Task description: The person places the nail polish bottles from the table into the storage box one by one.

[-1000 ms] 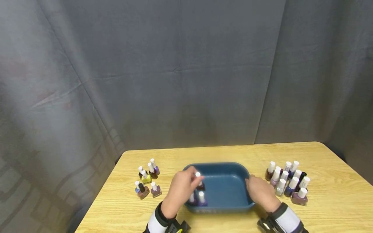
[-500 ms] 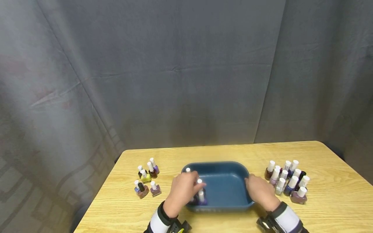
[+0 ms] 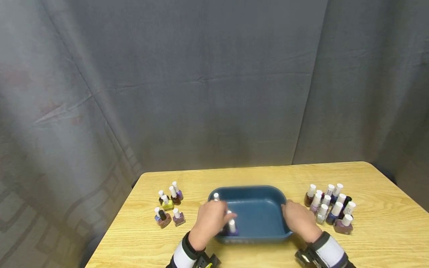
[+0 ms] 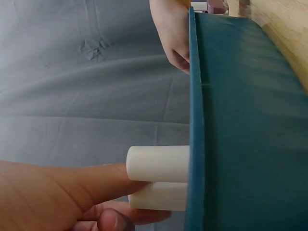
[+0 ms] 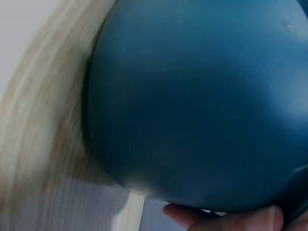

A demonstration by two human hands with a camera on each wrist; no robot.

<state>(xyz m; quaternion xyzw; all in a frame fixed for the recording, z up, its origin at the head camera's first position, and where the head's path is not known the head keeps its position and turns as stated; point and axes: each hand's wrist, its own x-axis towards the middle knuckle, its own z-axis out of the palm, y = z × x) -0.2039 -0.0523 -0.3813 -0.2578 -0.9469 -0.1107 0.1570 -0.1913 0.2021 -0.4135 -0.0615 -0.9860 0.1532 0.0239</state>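
Note:
A dark blue tray [image 3: 259,219] sits mid-table, with several white-capped nail polish bottles at its left end. My left hand [image 3: 211,217] reaches over that end, hiding part of the group. In the left wrist view, thumb and fingers [image 4: 110,185] pinch the lower white cap [image 4: 159,196], beside another white cap [image 4: 161,163] that the thumb tip overlaps. A purple nail polish bottle [image 3: 232,227] stands just in front of the hand. My right hand [image 3: 298,219] grips the tray's right rim; its fingertips [image 5: 260,220] show at the tray's edge in the right wrist view.
Left of the tray, several nail polish bottles [image 3: 168,204] stand in a loose group, one yellow-green. A tighter cluster of bottles [image 3: 330,208], mostly white-capped, stands to the right. A grey curtain [image 3: 214,93] hangs behind the wooden table [image 3: 134,238].
The left hand has lowered a nail polish bottle among the others at the tray's left end, shifting slightly down and left. The right hand has stayed at the rim.

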